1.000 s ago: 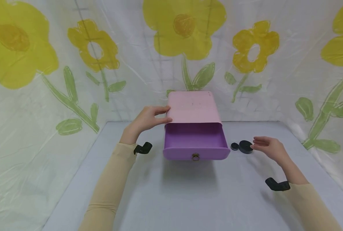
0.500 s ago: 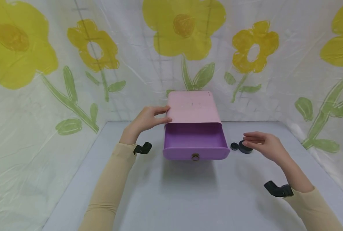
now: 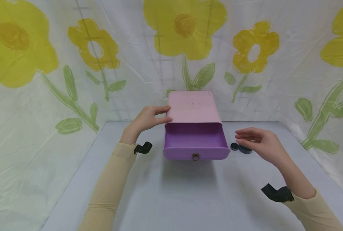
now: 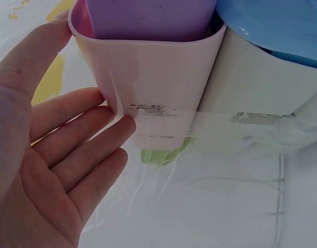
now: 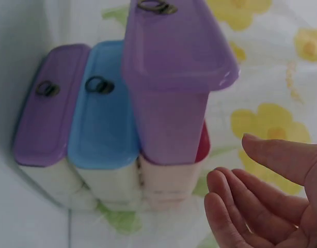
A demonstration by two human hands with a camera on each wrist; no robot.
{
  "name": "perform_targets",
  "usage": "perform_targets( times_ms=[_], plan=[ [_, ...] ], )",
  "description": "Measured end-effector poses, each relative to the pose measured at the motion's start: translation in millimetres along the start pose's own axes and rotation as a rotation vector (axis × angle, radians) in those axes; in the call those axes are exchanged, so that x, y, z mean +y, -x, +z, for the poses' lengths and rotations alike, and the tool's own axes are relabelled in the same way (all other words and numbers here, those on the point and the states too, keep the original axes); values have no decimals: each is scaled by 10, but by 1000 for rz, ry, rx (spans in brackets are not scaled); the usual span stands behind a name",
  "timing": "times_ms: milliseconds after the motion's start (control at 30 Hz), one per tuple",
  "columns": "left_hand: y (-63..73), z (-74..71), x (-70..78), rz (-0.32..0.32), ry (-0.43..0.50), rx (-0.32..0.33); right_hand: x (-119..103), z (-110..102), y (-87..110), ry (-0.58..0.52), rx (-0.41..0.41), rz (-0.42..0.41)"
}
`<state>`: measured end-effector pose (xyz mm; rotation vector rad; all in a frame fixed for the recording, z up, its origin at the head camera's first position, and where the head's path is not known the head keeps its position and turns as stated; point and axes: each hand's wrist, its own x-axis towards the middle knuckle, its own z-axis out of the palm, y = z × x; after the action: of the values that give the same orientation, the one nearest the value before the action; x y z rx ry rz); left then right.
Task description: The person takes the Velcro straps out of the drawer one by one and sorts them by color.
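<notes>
The pink drawer box [image 3: 192,107] stands at the middle back, with its purple drawer [image 3: 196,154] pulled out and bare inside. On the drawer front is a metal ring pull [image 3: 195,156]. My left hand [image 3: 147,120] touches the box's left side; the left wrist view shows its thumb by the front edge and straight fingers along the wall. To the right, my right hand [image 3: 261,142] hovers with loosely bent fingers and nothing between them. It overlaps the larger black disc [image 3: 245,150] in the head view. A smaller black disc [image 3: 234,146] lies just left of that.
Beneath the pink box, the right wrist view shows a blue-fronted drawer [image 5: 103,124] and another purple-fronted drawer [image 5: 50,116], stacked together. A white flower-printed curtain [image 3: 137,73] surrounds the white table [image 3: 188,205] at the back and sides.
My right hand has moved left and slightly up, from beside the larger black disc to over it in the head view. The left hand and the drawer have stayed put.
</notes>
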<state>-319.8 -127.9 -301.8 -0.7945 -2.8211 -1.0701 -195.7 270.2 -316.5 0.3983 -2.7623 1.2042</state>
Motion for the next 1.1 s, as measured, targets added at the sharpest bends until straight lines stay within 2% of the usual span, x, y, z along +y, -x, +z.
perform_targets(
  times_ms=[433, 667, 900, 1100],
  plan=[
    [-19, 15, -36, 7, -5, 0, -346, 145, 107, -111, -36, -132],
    [-10, 14, -32, 7, -9, 2, -509, 198, 200, -97, 54, -169],
    [2, 1, -26, 5, -10, 10, -576, 343, 197, -170, -78, -242],
    [-2, 10, -27, 18, -7, 9, -595, 547, 188, -149, -139, -203]
  ],
)
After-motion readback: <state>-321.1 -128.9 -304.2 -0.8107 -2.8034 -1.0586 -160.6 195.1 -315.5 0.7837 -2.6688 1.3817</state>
